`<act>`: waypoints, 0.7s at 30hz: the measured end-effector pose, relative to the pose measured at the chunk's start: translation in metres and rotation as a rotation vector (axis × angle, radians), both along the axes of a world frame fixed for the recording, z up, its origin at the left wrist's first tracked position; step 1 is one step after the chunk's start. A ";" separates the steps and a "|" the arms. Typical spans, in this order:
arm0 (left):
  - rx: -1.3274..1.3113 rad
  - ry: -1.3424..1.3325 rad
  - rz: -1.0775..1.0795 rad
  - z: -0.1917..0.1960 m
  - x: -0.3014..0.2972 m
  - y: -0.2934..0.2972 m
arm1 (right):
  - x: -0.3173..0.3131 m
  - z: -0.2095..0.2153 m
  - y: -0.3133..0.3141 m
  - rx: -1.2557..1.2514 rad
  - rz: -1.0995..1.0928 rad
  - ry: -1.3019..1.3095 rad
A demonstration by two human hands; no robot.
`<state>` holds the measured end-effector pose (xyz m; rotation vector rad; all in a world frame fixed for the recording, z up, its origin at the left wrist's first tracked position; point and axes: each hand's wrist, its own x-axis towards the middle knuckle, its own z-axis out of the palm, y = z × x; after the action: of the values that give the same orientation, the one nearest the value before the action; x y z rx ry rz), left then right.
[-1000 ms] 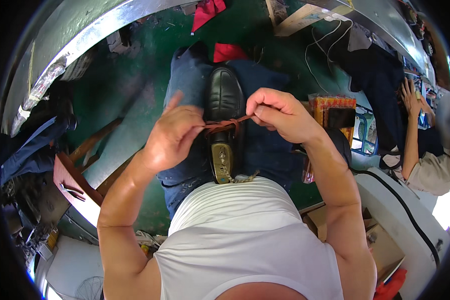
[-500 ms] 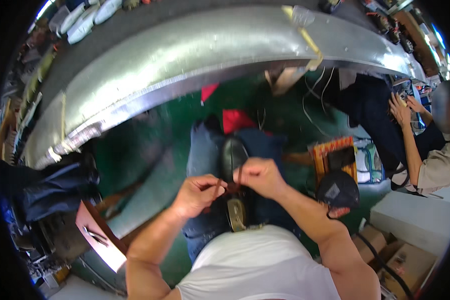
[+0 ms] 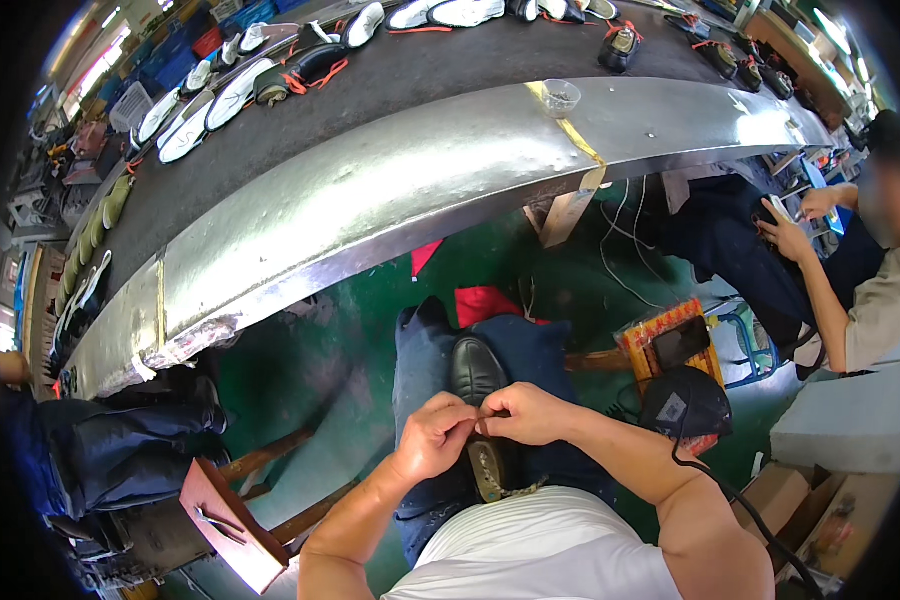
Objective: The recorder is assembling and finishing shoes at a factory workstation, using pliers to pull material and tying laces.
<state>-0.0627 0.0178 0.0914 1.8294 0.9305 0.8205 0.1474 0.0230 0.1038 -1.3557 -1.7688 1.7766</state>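
Two hands are meeting over a black shoe (image 3: pixel 477 372) that is lying on the person's lap, toe pointing far, resting between the thighs in blue trousers (image 3: pixel 420 360). The left hand (image 3: pixel 432 438) is curling into a loose fist just near of the shoe's toe, its fingertips pinching something thin at the point where both hands are touching. The right hand (image 3: pixel 522 412) is closing its thumb and forefinger on the same spot, a narrow pinch; what sits between the fingers is too small to tell for sure. The shoe's opening and insole (image 3: pixel 490 470) are showing near the person's white shirt (image 3: pixel 540 545).

Far from the lap, a long shiny metal ledge (image 3: pixel 390 190) is running left to right, edging a dark conveyor belt (image 3: pixel 410 75) carrying shoes and soles. At the right, another person's hand (image 3: pixel 785 240) is holding a small object. A black cap (image 3: pixel 695 400) is sitting just right of the right forearm, beside an orange crate (image 3: pixel 660 325).
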 end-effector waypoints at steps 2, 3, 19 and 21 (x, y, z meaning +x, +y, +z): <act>0.199 0.020 0.037 0.009 0.005 0.005 | -0.002 -0.005 -0.007 0.209 -0.028 0.026; 0.199 0.020 0.035 0.009 0.002 0.004 | -0.002 -0.007 -0.011 0.415 -0.053 0.053; -0.341 0.002 0.256 -0.024 0.012 -0.085 | 0.178 0.067 -0.198 -0.171 0.516 -0.939; -0.370 -0.051 0.298 -0.018 0.003 -0.083 | 0.218 0.113 -0.238 -0.017 -0.790 -0.777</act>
<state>-0.0598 -0.0652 0.0731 1.3651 1.2495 0.8063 0.3657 -0.2151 0.2172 -2.5041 -1.1490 0.8782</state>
